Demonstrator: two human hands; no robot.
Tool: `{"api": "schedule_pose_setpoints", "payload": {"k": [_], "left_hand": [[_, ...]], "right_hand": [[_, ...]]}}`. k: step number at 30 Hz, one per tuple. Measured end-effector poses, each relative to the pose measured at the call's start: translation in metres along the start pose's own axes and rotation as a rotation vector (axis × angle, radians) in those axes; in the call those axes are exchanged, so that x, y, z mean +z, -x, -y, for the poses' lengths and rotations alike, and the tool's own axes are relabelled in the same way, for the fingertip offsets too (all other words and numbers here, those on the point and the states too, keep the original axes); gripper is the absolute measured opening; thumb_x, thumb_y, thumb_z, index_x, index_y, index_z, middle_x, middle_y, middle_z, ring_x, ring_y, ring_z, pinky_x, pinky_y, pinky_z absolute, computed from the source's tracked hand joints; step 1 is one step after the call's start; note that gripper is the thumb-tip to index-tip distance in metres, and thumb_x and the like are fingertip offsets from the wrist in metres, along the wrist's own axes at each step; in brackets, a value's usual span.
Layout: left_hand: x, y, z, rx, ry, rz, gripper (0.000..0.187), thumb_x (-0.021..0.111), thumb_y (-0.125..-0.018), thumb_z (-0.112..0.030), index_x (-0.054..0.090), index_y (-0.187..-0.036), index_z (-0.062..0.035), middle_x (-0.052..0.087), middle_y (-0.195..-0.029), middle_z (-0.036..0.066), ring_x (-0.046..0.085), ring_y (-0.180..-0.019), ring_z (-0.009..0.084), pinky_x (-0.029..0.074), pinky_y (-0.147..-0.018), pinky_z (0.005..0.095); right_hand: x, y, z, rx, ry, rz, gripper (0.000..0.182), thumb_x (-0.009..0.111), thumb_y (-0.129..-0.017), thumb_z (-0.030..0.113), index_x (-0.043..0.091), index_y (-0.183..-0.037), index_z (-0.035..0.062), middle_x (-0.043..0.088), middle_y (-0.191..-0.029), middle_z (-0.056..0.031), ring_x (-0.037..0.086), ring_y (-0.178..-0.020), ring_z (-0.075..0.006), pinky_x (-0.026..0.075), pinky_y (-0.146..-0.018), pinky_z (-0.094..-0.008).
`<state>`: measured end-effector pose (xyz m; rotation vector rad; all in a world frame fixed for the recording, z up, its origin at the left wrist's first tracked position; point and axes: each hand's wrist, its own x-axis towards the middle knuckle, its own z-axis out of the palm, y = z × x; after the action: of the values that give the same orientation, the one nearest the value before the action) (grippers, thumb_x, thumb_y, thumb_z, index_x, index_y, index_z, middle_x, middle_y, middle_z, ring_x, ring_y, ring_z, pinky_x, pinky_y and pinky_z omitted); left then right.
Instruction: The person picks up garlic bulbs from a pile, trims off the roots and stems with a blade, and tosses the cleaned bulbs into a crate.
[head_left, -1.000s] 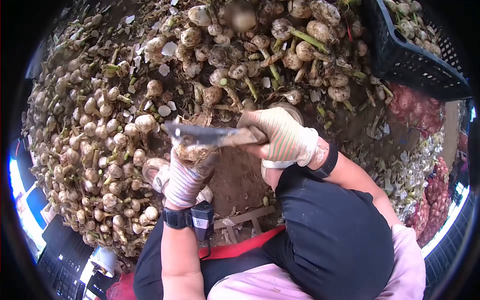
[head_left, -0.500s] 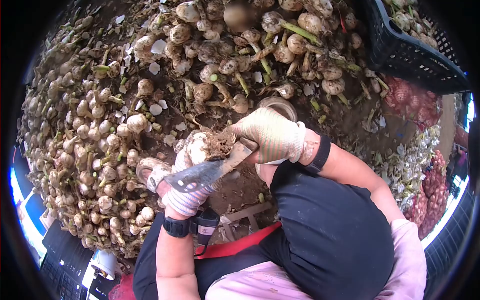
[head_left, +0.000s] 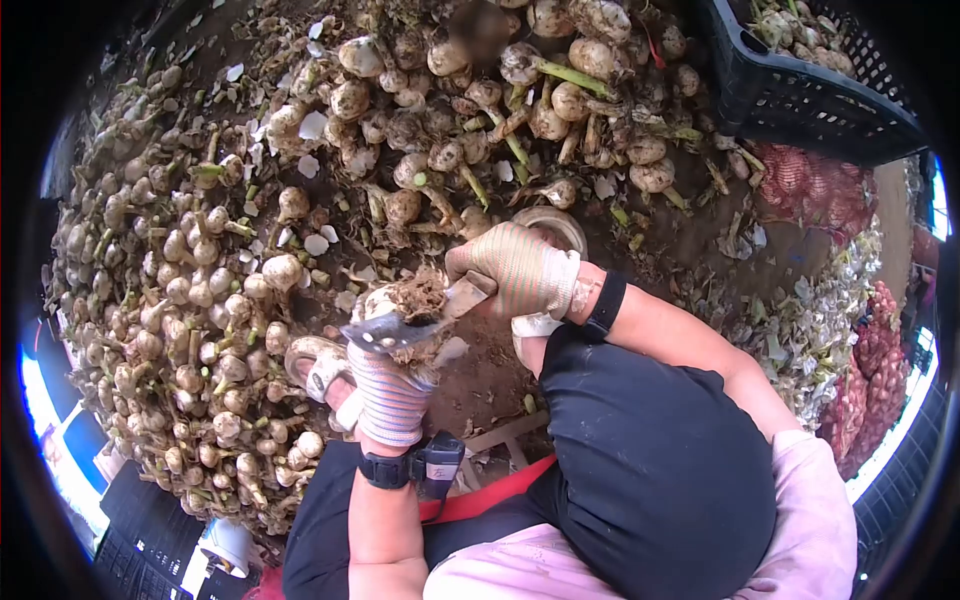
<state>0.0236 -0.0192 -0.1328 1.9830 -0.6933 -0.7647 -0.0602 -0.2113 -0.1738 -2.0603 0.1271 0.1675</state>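
My left hand (head_left: pixel 388 392), in a striped knit glove, is closed around a garlic bulb (head_left: pixel 378 304) whose brown, soil-caked roots face my right hand. In my right hand (head_left: pixel 512 268), also gloved, is the handle of a wide-bladed knife (head_left: pixel 402 330). Its dark blade lies across the near side of the bulb and roots, just over the left glove. Fingers of the left hand are partly hidden by the blade. A sandalled foot (head_left: pixel 320 372) shows beside the left hand, and another sandal (head_left: pixel 552 228) behind the right wrist.
Heaps of garlic with stems (head_left: pixel 225 330) cover the ground at left, with more bulbs (head_left: pixel 590 60) ahead. A black plastic crate (head_left: pixel 790 95) holding garlic stands at upper right. Red mesh sacks (head_left: pixel 868 385) and pale peelings (head_left: pixel 812 335) lie at right. A white bucket (head_left: pixel 228 545) is at lower left.
The knife blade has turned and drawn back toward the roots, covering less of the left glove. My left forearm has moved right, and the right hand slightly left.
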Motion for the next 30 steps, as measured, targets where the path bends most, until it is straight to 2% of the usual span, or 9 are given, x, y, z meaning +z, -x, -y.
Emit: {"api": "schedule_pose_setpoints", "payload": {"k": [6,11,16,18,24,25,26,28,30], "left_hand": [[-0.005,-0.008,-0.006,-0.123,0.337,-0.133,0.052,0.078,-0.067,-0.014,0.05,-0.11,-0.003,0.059,-0.101,0.008,0.057,-0.09,0.0178,0.047,-0.079,0.0329],[-0.025,-0.008,0.018,0.568,-0.796,0.224,0.02,0.057,-0.081,-0.013,0.056,-0.1,-0.0067,0.059,-0.086,0.003,0.058,-0.078,0.0148,0.048,-0.065,0.0288],[-0.019,0.013,-0.023,-0.257,0.872,-0.261,0.09,0.066,-0.055,-0.072,0.048,-0.112,-0.0041,0.054,-0.087,0.002,0.051,-0.071,0.0122,0.042,-0.055,0.0246],[-0.049,0.021,0.03,-0.316,1.442,0.339,0.09,0.078,-0.056,-0.054,0.041,-0.125,-0.0092,0.053,-0.116,0.006,0.053,-0.104,0.021,0.047,-0.085,0.0375],[-0.043,0.02,0.041,-0.471,1.001,0.149,0.075,0.075,-0.066,-0.046,0.042,-0.126,-0.0145,0.053,-0.118,0.008,0.053,-0.105,0.0243,0.046,-0.087,0.0372],[-0.056,0.019,0.041,-0.371,0.217,0.336,0.066,0.068,-0.073,-0.044,0.044,-0.125,-0.0113,0.052,-0.119,0.01,0.053,-0.107,0.0264,0.044,-0.09,0.0371],[-0.042,0.023,0.06,-0.182,0.224,0.286,0.068,0.061,-0.076,-0.047,0.041,-0.128,-0.0062,0.048,-0.126,0.011,0.049,-0.113,0.0252,0.039,-0.096,0.0382],[-0.042,0.026,0.081,-0.568,1.667,0.393,0.073,0.054,-0.077,-0.05,0.037,-0.131,-0.0032,0.043,-0.131,0.013,0.044,-0.118,0.0268,0.036,-0.099,0.0384],[-0.041,0.023,0.056,-0.441,1.256,0.254,0.073,0.054,-0.078,-0.05,0.036,-0.132,-0.0031,0.042,-0.132,0.014,0.044,-0.118,0.0273,0.035,-0.099,0.0385]], "right_hand": [[0.005,-0.013,0.004,0.077,0.051,0.017,0.022,0.068,-0.063,0.012,0.057,-0.081,0.0093,0.053,-0.06,-0.0084,0.056,-0.058,-0.0305,0.042,-0.052,-0.0357],[-0.005,-0.012,-0.012,0.146,0.149,-0.039,0.02,0.067,-0.065,0.019,0.057,-0.079,0.0091,0.059,-0.067,-0.0116,0.06,-0.066,-0.0325,0.047,-0.057,-0.0377],[-0.009,-0.011,-0.016,0.083,-0.025,-0.247,0.017,0.068,-0.069,0.017,0.057,-0.078,0.0072,0.054,-0.06,-0.0102,0.048,-0.051,-0.0264,0.042,-0.05,-0.0328],[-0.019,-0.011,-0.001,0.189,-0.044,-0.163,0.015,0.067,-0.069,0.016,0.058,-0.078,0.007,0.054,-0.06,-0.0096,0.048,-0.05,-0.0257,0.042,-0.05,-0.0315],[-0.02,-0.009,0.023,-0.159,-0.107,-0.124,0.02,0.069,-0.062,0.015,0.055,-0.074,0.0104,0.054,-0.06,-0.0103,0.057,-0.061,-0.0323,0.044,-0.053,-0.0363],[-0.022,-0.01,0.027,-0.193,-0.05,-0.069,0.021,0.069,-0.061,0.016,0.053,-0.073,0.0101,0.053,-0.06,-0.0101,0.057,-0.06,-0.0324,0.044,-0.053,-0.037],[-0.024,-0.011,0.03,-0.23,0.008,-0.015,0.022,0.069,-0.061,0.016,0.051,-0.071,0.0099,0.053,-0.059,-0.0099,0.056,-0.06,-0.0326,0.043,-0.053,-0.0376],[-0.024,-0.011,0.034,-0.233,0.0,-0.008,0.022,0.069,-0.061,0.016,0.048,-0.067,0.0098,0.051,-0.058,-0.0099,0.055,-0.059,-0.0334,0.042,-0.053,-0.039],[-0.023,-0.011,0.035,-0.263,0.023,0.049,0.021,0.068,-0.061,0.017,0.05,-0.067,0.0101,0.052,-0.058,-0.01,0.055,-0.06,-0.0342,0.043,-0.053,-0.0401]]}}
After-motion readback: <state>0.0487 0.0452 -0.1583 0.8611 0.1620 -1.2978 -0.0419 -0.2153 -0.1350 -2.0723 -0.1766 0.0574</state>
